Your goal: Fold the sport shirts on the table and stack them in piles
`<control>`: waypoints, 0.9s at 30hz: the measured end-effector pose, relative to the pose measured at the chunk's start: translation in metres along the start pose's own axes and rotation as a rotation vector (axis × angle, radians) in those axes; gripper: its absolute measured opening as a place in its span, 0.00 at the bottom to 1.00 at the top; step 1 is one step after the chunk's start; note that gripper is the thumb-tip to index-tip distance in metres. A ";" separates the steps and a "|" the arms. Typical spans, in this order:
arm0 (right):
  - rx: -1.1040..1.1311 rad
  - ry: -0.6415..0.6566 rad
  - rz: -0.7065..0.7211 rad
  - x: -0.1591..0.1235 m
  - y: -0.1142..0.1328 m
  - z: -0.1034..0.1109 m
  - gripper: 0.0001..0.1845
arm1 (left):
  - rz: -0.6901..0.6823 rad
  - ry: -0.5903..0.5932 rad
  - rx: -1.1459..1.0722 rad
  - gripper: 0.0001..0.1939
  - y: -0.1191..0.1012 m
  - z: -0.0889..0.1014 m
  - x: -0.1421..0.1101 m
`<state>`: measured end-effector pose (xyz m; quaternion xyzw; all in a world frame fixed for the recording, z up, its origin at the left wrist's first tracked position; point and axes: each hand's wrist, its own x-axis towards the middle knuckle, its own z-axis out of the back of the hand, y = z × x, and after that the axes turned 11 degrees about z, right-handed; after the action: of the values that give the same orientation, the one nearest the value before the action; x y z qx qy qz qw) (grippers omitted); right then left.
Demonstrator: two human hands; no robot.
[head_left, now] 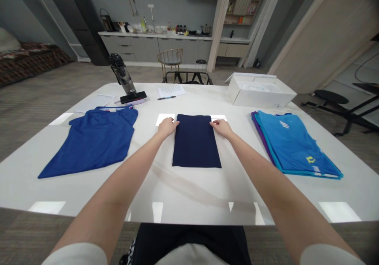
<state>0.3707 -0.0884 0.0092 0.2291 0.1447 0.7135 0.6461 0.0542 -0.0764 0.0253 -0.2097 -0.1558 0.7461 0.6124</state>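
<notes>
In the middle of the white table lies a dark navy piece of clothing (196, 142), folded into a flat, neat rectangle. My left hand (167, 127) pinches its far left edge between thumb and fingers. On the far right edge, my right hand (222, 127) has a matching pinch. To the left a blue shirt (100, 140) is spread out, its collar toward the far side. A stack of folded shirts (291, 142) sits on the right, bright blue on top with teal and purple layers beneath.
A white open box (260, 93) stands at the table's back right. At the back left are a handheld vacuum (126, 79), a pen (166, 97) and printed paper (174, 89). Beyond the white table (189, 202) are chairs and a kitchen counter (156, 35).
</notes>
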 end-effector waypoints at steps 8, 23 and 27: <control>0.165 0.094 -0.137 0.053 0.007 -0.011 0.20 | 0.060 0.066 -0.212 0.19 -0.017 -0.019 0.048; 0.516 -0.210 0.092 0.013 0.011 0.015 0.15 | -0.057 0.014 -0.653 0.11 -0.043 -0.006 0.014; 0.421 -0.316 0.093 -0.018 0.010 0.045 0.16 | -0.228 -0.009 -0.566 0.10 -0.069 -0.001 -0.013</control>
<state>0.3865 -0.1118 0.0502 0.4736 0.1765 0.6520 0.5652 0.1149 -0.0754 0.0601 -0.3499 -0.3825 0.6004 0.6089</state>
